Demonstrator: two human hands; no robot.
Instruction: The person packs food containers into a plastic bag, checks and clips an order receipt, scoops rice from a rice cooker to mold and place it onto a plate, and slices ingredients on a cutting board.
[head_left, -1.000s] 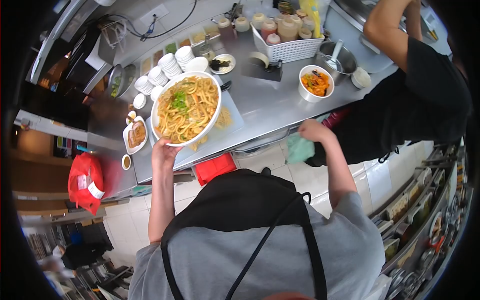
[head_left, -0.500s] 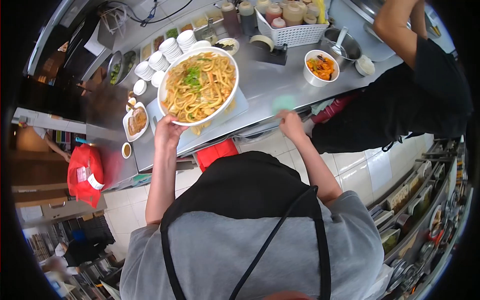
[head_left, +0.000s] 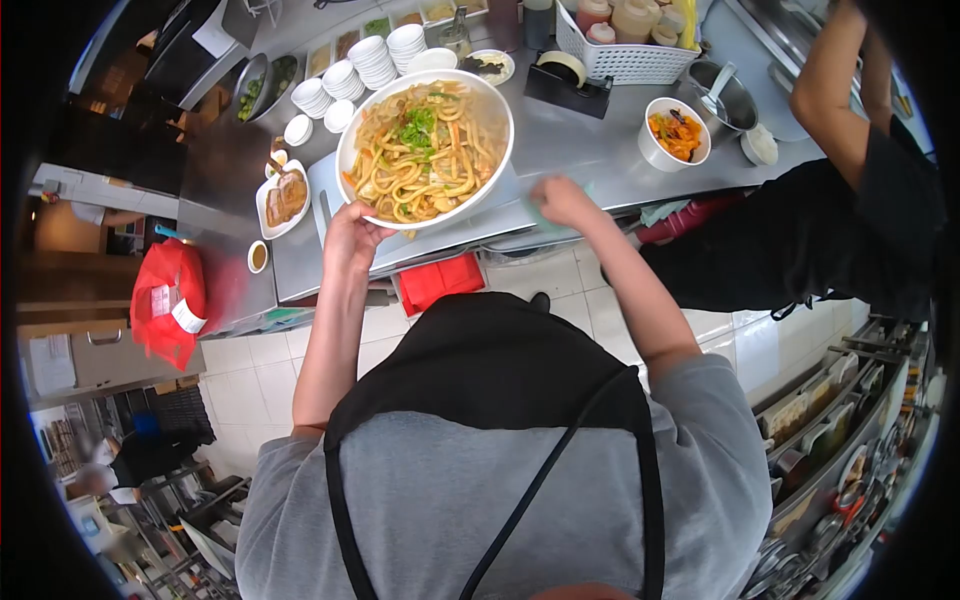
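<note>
Above the tabletop [head_left: 560,133], the left hand [head_left: 352,237] holds up a white bowl [head_left: 494,187] of noodles [head_left: 440,165], thumb at the rim, fingers curled beneath. One second ago the right hand [head_left: 563,201] hung off the front edge; now — closed on a blurred green cloth [head_left: 550,217] — it is over that edge, nearer the bowl, which remains in front of stacked white cups [head_left: 371,65].
</note>
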